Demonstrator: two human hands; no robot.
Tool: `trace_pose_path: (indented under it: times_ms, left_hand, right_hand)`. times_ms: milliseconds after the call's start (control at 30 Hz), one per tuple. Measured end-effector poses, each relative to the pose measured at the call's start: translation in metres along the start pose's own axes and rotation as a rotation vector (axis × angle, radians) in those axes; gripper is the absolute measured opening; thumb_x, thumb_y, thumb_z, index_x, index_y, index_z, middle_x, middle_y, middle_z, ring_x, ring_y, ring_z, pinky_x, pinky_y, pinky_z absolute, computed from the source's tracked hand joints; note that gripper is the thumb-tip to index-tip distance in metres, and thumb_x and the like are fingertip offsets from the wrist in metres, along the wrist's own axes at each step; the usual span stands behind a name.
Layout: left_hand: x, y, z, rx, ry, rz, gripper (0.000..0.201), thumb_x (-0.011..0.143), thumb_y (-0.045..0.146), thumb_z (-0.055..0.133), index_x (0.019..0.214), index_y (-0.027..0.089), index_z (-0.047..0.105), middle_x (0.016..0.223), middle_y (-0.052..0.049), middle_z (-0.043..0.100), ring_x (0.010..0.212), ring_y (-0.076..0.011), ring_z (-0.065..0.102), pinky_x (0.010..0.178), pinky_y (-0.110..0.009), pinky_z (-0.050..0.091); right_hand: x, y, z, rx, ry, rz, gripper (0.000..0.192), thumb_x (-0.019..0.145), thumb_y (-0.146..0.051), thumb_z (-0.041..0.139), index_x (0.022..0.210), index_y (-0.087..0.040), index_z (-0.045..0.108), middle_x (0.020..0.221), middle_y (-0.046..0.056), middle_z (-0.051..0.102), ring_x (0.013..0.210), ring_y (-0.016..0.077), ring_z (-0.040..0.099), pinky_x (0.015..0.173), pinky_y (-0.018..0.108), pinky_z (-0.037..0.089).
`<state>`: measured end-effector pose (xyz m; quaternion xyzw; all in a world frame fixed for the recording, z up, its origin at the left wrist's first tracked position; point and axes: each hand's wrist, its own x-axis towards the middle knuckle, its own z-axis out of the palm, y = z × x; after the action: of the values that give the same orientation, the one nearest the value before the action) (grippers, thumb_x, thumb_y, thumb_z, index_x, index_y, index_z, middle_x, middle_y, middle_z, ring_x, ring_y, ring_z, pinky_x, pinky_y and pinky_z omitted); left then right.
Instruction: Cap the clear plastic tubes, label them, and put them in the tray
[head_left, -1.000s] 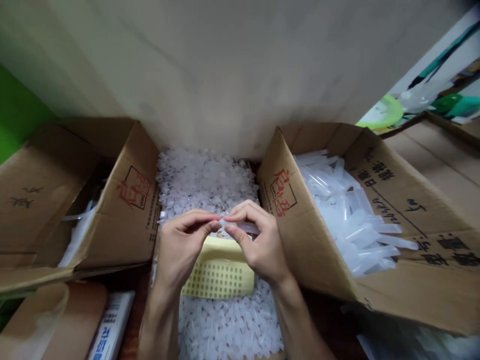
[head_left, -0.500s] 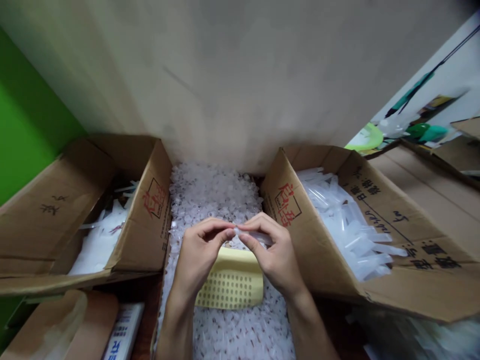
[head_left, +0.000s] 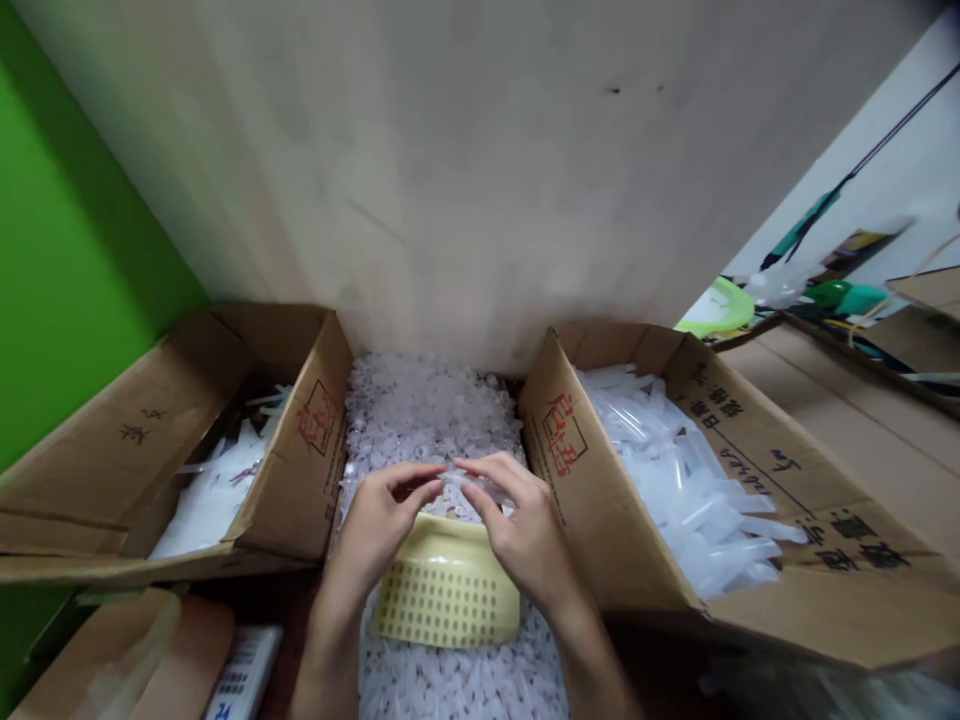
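Note:
My left hand [head_left: 379,525] and my right hand [head_left: 521,525] meet at the fingertips over a heap of small clear plastic caps [head_left: 427,410]. Between them they pinch a small clear plastic tube [head_left: 469,483], the right hand on its body and the left at its left end. Just below the hands a pale yellow perforated basket [head_left: 446,590] lies upside down on the caps.
An open cardboard box [head_left: 757,440] full of clear tubes [head_left: 675,480] stands on the right. Another open box [head_left: 150,450] with clear plastic pieces stands on the left. A grey wall [head_left: 465,170] rises behind. A printed packet [head_left: 240,680] lies at the bottom left.
The view has tilted upward, so the boxes and hands sit lower in the picture. The hands stay together on the tube, fingers shifting slightly.

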<state>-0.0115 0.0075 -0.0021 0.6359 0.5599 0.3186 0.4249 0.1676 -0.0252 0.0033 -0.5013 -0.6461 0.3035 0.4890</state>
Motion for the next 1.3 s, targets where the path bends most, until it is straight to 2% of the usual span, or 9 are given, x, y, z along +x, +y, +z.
trace_pose_path:
  times_ms: [133, 267, 367, 533, 667, 767, 867, 1133, 1300]
  left_hand:
    - [-0.001, -0.012, 0.016, 0.375, 0.009, -0.108, 0.012, 0.089, 0.027, 0.07, 0.09, 0.017, 0.077, 0.09, -0.012, 0.079, 0.087, -0.026, 0.073, 0.079, -0.032, 0.05]
    - [-0.007, -0.013, 0.039, 0.478, 0.027, -0.15, 0.01, 0.082, 0.026, 0.077, 0.08, 0.016, 0.074, 0.087, -0.016, 0.077, 0.087, -0.0307, 0.072, 0.076, -0.035, 0.043]
    - [-0.01, -0.01, 0.044, 0.465, 0.032, -0.15, 0.006, 0.082, 0.021, 0.074, 0.078, 0.016, 0.074, 0.086, -0.018, 0.077, 0.086, -0.0319, 0.073, 0.075, -0.037, 0.042]
    - [-0.003, -0.008, 0.031, 0.265, 0.05, -0.101, 0.007, 0.084, 0.021, 0.071, 0.087, 0.018, 0.077, 0.084, -0.012, 0.08, 0.081, -0.026, 0.073, 0.077, -0.034, 0.047]
    - [0.006, -0.004, 0.025, 0.019, 0.123, -0.038, 0.025, 0.092, 0.034, 0.064, 0.107, 0.016, 0.073, 0.108, -0.015, 0.08, 0.099, -0.0245, 0.076, 0.088, -0.035, 0.056]
    - [0.006, 0.004, 0.027, -0.344, 0.216, -0.021, 0.033, 0.088, 0.04, 0.07, 0.11, 0.015, 0.068, 0.116, -0.016, 0.079, 0.108, -0.0256, 0.076, 0.096, -0.037, 0.058]
    - [0.002, 0.013, 0.032, -0.71, 0.268, -0.033, 0.049, 0.078, 0.042, 0.084, 0.116, 0.017, 0.065, 0.112, -0.014, 0.079, 0.103, -0.0266, 0.078, 0.095, -0.038, 0.059]
    - [-0.005, 0.022, 0.028, -0.73, 0.151, -0.016, 0.034, 0.075, 0.036, 0.09, 0.097, 0.018, 0.072, 0.099, -0.007, 0.081, 0.095, -0.0206, 0.076, 0.087, -0.028, 0.058]
    - [-0.004, 0.02, 0.032, -0.725, 0.149, 0.012, 0.03, 0.078, 0.043, 0.088, 0.088, 0.017, 0.076, 0.093, -0.007, 0.081, 0.083, -0.0169, 0.073, 0.081, -0.026, 0.058]
  right_hand:
    - [-0.001, 0.011, -0.003, 0.009, 0.036, 0.086, 0.026, 0.098, -0.023, 0.058, 0.113, -0.02, 0.079, 0.11, 0.008, 0.079, 0.087, 0.0204, 0.072, 0.075, 0.032, 0.056]
    - [0.0, 0.008, -0.01, 0.129, 0.078, 0.188, 0.024, 0.093, -0.028, 0.064, 0.108, -0.018, 0.08, 0.1, 0.008, 0.081, 0.069, 0.0178, 0.07, 0.062, 0.029, 0.054]
    - [0.001, 0.002, -0.013, 0.268, 0.11, 0.219, 0.022, 0.089, -0.033, 0.071, 0.102, -0.017, 0.078, 0.092, 0.007, 0.079, 0.067, 0.0175, 0.07, 0.059, 0.028, 0.054]
    - [0.001, 0.001, -0.013, 0.351, 0.142, 0.223, 0.022, 0.084, -0.035, 0.077, 0.093, -0.016, 0.073, 0.085, 0.006, 0.075, 0.068, 0.0181, 0.07, 0.056, 0.026, 0.054]
    - [0.0, 0.008, -0.011, 0.31, 0.113, 0.222, 0.022, 0.083, -0.036, 0.077, 0.092, -0.017, 0.074, 0.089, 0.008, 0.077, 0.078, 0.0218, 0.073, 0.069, 0.031, 0.059]
    - [0.0, 0.01, -0.008, 0.293, 0.08, 0.202, 0.018, 0.082, -0.033, 0.077, 0.09, -0.018, 0.076, 0.095, 0.009, 0.079, 0.093, 0.0253, 0.075, 0.085, 0.035, 0.06]
    - [0.0, 0.009, -0.004, 0.321, 0.081, 0.175, 0.014, 0.083, -0.031, 0.076, 0.09, -0.019, 0.076, 0.097, 0.009, 0.079, 0.097, 0.0254, 0.075, 0.09, 0.035, 0.059]
    - [0.001, 0.001, -0.009, 0.304, 0.166, 0.051, 0.006, 0.085, -0.026, 0.076, 0.088, -0.02, 0.075, 0.093, 0.005, 0.073, 0.092, 0.0213, 0.073, 0.082, 0.029, 0.06]
    - [-0.002, 0.001, -0.01, 0.325, 0.146, 0.14, 0.013, 0.083, -0.03, 0.08, 0.09, -0.02, 0.076, 0.088, 0.005, 0.076, 0.087, 0.0216, 0.073, 0.078, 0.029, 0.059]
